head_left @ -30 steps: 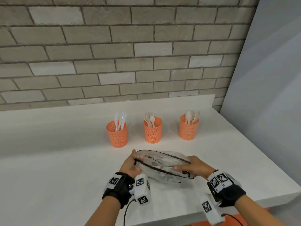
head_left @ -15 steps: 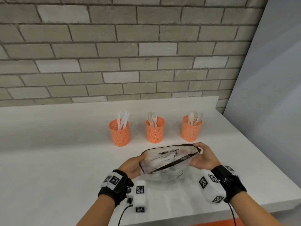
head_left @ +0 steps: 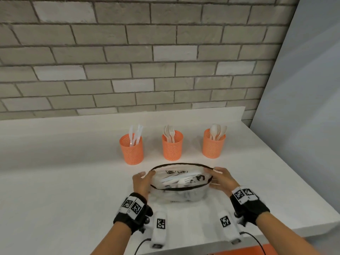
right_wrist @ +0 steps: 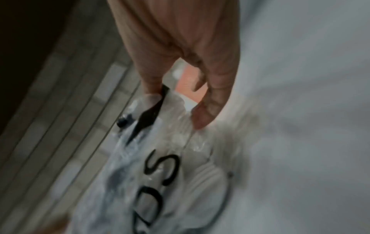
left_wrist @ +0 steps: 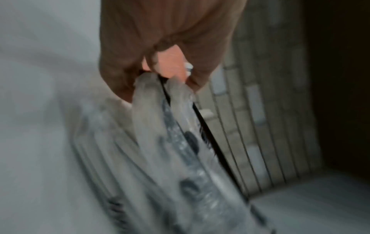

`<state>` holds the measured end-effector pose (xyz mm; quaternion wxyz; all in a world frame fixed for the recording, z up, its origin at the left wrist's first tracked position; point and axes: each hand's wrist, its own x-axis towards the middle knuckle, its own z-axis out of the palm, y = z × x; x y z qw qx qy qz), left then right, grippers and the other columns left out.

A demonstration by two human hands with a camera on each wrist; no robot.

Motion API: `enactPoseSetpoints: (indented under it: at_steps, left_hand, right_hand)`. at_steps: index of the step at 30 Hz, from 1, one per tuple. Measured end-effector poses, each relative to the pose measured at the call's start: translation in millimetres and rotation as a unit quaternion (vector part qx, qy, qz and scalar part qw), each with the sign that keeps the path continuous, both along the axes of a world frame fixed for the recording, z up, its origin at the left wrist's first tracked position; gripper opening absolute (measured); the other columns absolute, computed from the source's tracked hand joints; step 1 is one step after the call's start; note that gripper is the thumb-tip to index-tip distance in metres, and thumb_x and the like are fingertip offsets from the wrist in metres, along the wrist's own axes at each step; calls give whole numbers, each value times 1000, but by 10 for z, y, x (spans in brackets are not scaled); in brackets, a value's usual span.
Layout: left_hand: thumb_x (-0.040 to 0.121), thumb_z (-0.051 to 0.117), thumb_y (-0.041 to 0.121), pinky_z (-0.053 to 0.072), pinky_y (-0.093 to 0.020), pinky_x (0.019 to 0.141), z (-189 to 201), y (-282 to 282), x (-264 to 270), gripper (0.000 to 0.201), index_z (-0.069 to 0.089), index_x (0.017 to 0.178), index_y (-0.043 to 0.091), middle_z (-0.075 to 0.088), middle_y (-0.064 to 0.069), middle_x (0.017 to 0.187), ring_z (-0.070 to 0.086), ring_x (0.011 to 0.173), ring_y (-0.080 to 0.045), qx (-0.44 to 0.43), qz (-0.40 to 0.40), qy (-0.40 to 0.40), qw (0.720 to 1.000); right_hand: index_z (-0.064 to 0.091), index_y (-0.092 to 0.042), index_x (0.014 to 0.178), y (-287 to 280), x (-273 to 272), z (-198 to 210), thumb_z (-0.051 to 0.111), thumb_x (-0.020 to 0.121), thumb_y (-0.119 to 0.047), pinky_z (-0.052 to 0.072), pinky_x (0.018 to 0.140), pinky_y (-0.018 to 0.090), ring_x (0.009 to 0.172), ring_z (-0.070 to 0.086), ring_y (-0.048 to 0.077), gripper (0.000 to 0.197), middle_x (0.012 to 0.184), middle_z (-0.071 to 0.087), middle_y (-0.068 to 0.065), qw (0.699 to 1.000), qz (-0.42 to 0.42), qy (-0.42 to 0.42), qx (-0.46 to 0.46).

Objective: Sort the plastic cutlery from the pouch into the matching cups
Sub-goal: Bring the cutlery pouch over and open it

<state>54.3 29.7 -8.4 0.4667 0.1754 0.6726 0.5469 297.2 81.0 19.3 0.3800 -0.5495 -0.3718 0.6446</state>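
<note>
The pouch (head_left: 181,183) is gripped at nine and three o'clock by the left hand (head_left: 142,183) and right hand (head_left: 219,178), mouth spread. Cutlery (head_left: 179,179) remains inside; the cups (head_left: 172,145), at twelve o'clock, are partly filled.

place: canteen-style counter (likely) | white worktop (head_left: 73,190) | brick wall (head_left: 128,52) | cutlery cups (head_left: 172,146)

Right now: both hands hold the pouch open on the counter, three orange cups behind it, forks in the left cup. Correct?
Not quite. The left cup holds knives; the forks stand in the middle cup, as the head view shows. The rest holds: left hand and right hand hold the pouch open on the counter.
</note>
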Motion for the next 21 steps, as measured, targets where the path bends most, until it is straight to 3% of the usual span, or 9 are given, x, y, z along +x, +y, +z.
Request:
enactPoseSetpoints:
  at_steps: [2, 4, 6, 9, 13, 15, 17, 19, 21]
  left_hand:
    - [80, 69, 12, 42, -34, 88, 140, -83, 50, 27, 52, 101, 9, 54, -13, 108, 53, 109, -35, 103, 17, 256, 961]
    - [79, 69, 16, 38, -32, 88, 229, -149, 155, 18, 59, 94, 17, 49, -3, 108, 48, 109, -26, 191, -61, 454, 868]
    - [82, 65, 25, 36, -36, 97, 234, -148, 271, 13, 64, 95, 22, 46, -4, 125, 40, 122, -23, 137, -184, 562, 795]
    - [89, 53, 30, 21, -45, 113, 209, -110, 389, 23, 61, 111, 27, 32, 0, 144, 25, 137, -21, 17, -303, 636, 709]
    - [87, 53, 24, 25, -53, 109, 203, -58, 317, 47, 40, 132, 19, 34, -1, 141, 34, 130, -24, -82, -337, 614, 709]
    - [82, 58, 24, 31, -50, 107, 246, -75, 192, 64, 28, 139, 22, 31, -2, 142, 35, 130, -26, -128, -367, 561, 731]
    - [83, 61, 24, 34, -38, 107, 312, -120, 115, 73, 20, 143, 19, 30, -5, 144, 36, 131, -26, -130, -421, 514, 736]
    - [84, 61, 26, 38, -31, 102, 378, -196, 97, 71, 22, 142, 13, 36, -9, 140, 41, 128, -25, -132, -455, 492, 730]
    - [81, 65, 32, 50, -33, 86, 389, -249, 87, 66, 33, 132, 7, 50, -10, 121, 57, 108, -26, -164, -456, 447, 752]
  right_hand:
    - [46, -18, 99, -44, 32, 38, 76, 76, -21, 44, 75, 21, 93, 53, 19, 38, 98, 53, 6, 973, -1, -174, 152]
    - [48, -23, 81, -109, -13, 83, 78, 73, -27, 36, 78, 10, 95, 48, 10, 31, 98, 50, 1, 903, 38, -290, 314]
    - [53, -21, 75, -170, -110, 80, 75, 76, -30, 36, 85, 17, 105, 44, 11, 24, 108, 49, 2, 847, 106, -370, 366]
    - [58, -17, 75, -164, -236, -25, 66, 82, -33, 39, 86, 27, 111, 47, 21, 19, 116, 51, 10, 852, 114, -421, 290]
    - [58, -14, 74, -61, -255, 53, 64, 84, -33, 40, 70, 24, 83, 57, 21, 22, 84, 60, 3, 876, 87, -430, 203]
    - [57, -17, 78, -14, -217, 64, 64, 82, -26, 42, 69, 25, 86, 61, 24, 12, 86, 63, 3, 863, 96, -461, 183]
    - [55, -21, 80, 22, -206, 37, 59, 83, -23, 49, 70, 30, 88, 66, 30, 5, 91, 68, 9, 857, 106, -471, 182]
    - [56, -19, 93, 53, -226, 48, 54, 88, -24, 54, 69, 35, 82, 68, 35, 7, 88, 67, 12, 872, 135, -432, 188]
    - [51, -21, 123, 73, -274, 103, 56, 91, -30, 57, 70, 37, 90, 65, 32, 34, 103, 61, 13, 912, 181, -329, 163]
